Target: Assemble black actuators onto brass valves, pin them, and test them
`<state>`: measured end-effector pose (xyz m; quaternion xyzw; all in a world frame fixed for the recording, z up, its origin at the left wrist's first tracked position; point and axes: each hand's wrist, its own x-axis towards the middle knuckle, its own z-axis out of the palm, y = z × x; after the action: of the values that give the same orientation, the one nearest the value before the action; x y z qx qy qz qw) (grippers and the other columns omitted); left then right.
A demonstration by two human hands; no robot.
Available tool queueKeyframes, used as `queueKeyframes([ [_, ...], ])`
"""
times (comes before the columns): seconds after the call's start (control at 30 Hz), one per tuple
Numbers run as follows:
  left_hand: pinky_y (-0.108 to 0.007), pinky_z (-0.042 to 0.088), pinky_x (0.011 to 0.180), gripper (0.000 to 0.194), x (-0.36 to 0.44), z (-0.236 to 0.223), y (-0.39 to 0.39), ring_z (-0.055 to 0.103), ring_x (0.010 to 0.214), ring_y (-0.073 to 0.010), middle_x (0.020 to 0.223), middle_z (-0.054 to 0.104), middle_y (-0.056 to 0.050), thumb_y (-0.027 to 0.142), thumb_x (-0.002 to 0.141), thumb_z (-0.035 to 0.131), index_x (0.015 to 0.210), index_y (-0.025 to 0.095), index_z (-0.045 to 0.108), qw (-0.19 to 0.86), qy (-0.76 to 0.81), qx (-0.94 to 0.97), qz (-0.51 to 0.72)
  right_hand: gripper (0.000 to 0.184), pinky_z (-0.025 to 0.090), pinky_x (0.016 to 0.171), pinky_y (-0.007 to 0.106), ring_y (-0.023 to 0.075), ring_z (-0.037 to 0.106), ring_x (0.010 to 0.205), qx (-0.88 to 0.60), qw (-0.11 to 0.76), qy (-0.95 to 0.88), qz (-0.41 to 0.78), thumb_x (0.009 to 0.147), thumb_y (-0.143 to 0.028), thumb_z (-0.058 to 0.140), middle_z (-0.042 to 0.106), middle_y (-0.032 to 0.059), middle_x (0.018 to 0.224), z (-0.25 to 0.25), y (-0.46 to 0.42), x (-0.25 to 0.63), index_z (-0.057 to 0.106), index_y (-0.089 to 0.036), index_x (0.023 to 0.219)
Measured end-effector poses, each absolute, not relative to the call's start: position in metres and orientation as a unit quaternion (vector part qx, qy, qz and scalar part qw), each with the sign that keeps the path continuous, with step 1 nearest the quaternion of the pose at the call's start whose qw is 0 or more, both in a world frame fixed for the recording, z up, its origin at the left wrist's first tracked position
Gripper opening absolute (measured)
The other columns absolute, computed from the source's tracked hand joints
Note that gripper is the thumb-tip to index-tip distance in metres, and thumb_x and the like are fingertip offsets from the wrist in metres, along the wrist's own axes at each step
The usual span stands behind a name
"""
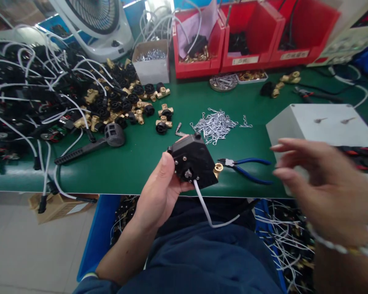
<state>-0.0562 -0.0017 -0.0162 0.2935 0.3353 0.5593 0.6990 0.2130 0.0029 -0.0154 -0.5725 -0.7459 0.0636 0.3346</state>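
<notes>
My left hand (159,190) is closed around a black plastic actuator housing (199,159), tilted above the front edge of the bench. A round socket with a metal shaft faces me, and a white cable (207,210) hangs from its lower side. Right beside the housing shows a brass fitting (218,168); whether it touches, I cannot tell. My right hand (322,179), smeared by motion, hovers by the grey box with thumb and fingers apart, nothing visible between them. Between the hands lie blue-handled pliers (248,167). A pile of metal spring clips (214,124) lies beyond the housing.
Black actuators with white cables (24,90) crowd the left, beside brass valve fittings (138,106) and a black mallet (110,136). Red bins (199,69), a white box (153,69) and a fan (107,32) line the back. A grey box (325,118) stands right.
</notes>
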Motion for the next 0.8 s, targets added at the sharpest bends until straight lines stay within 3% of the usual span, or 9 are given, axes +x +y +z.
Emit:
queueKeyframes([
  [0.17, -0.034, 0.068, 0.076, 0.045, -0.056, -0.012, -0.003, 0.077, 0.105, -0.0274, 0.112, 0.078, -0.004, 0.062, 0.092, 0.062, 0.118, 0.026, 0.073, 0.695, 0.327, 0.320, 0.555, 0.052, 0.058, 0.073, 0.032, 0.0166, 0.065, 0.078, -0.490, 0.324, -0.789, 0.181, 0.096, -0.040, 0.064, 0.068, 0.0100, 0.109, -0.053, 0.002, 0.145, 0.050, -0.018, 0.141],
  [0.33, -0.037, 0.069, 0.075, 0.047, -0.057, -0.012, -0.006, 0.077, 0.103, -0.0298, 0.104, 0.080, -0.005, 0.065, 0.092, 0.060, 0.112, 0.025, 0.075, 0.736, 0.306, 0.303, 0.523, 0.040, 0.058, 0.067, 0.032, 0.0201, 0.068, 0.073, -0.482, 0.355, -0.788, 0.146, 0.098, -0.034, 0.057, 0.072, 0.0108, 0.098, -0.077, 0.007, 0.133, 0.055, -0.015, 0.133],
  [0.5, -0.037, 0.069, 0.070, 0.052, -0.056, -0.012, -0.005, 0.078, 0.099, -0.0297, 0.103, 0.079, -0.006, 0.069, 0.093, 0.054, 0.114, 0.025, 0.073, 0.764, 0.291, 0.301, 0.491, 0.038, 0.058, 0.076, 0.038, 0.0243, 0.070, 0.080, -0.503, 0.372, -0.770, 0.127, 0.101, -0.036, 0.047, 0.073, 0.0133, 0.101, -0.084, 0.003, 0.129, 0.060, -0.015, 0.129],
  [0.6, -0.039, 0.069, 0.073, 0.055, -0.056, -0.009, -0.006, 0.077, 0.103, -0.0308, 0.105, 0.079, -0.007, 0.071, 0.094, 0.049, 0.114, 0.024, 0.072, 0.770, 0.289, 0.307, 0.479, 0.036, 0.057, 0.079, 0.040, 0.0248, 0.070, 0.081, -0.506, 0.371, -0.768, 0.124, 0.100, -0.035, 0.048, 0.073, 0.0125, 0.100, -0.084, 0.003, 0.128, 0.062, -0.015, 0.127],
  [0.73, -0.043, 0.068, 0.079, 0.058, -0.055, -0.013, -0.007, 0.076, 0.106, -0.0316, 0.110, 0.079, -0.007, 0.073, 0.094, 0.048, 0.116, 0.025, 0.072, 0.761, 0.288, 0.320, 0.486, 0.032, 0.057, 0.070, 0.036, 0.0223, 0.068, 0.074, -0.500, 0.382, -0.769, 0.109, 0.099, -0.033, 0.051, 0.073, 0.0107, 0.096, -0.083, 0.004, 0.127, 0.063, -0.015, 0.122],
  [0.8, -0.044, 0.066, 0.088, 0.057, -0.055, -0.024, -0.003, 0.073, 0.114, -0.0314, 0.121, 0.076, -0.007, 0.071, 0.094, 0.049, 0.123, 0.027, 0.070, 0.723, 0.295, 0.350, 0.518, 0.028, 0.056, 0.065, 0.032, 0.0202, 0.067, 0.070, -0.504, 0.383, -0.767, 0.102, 0.097, -0.031, 0.056, 0.073, 0.0085, 0.092, -0.082, 0.004, 0.127, 0.062, -0.015, 0.120],
])
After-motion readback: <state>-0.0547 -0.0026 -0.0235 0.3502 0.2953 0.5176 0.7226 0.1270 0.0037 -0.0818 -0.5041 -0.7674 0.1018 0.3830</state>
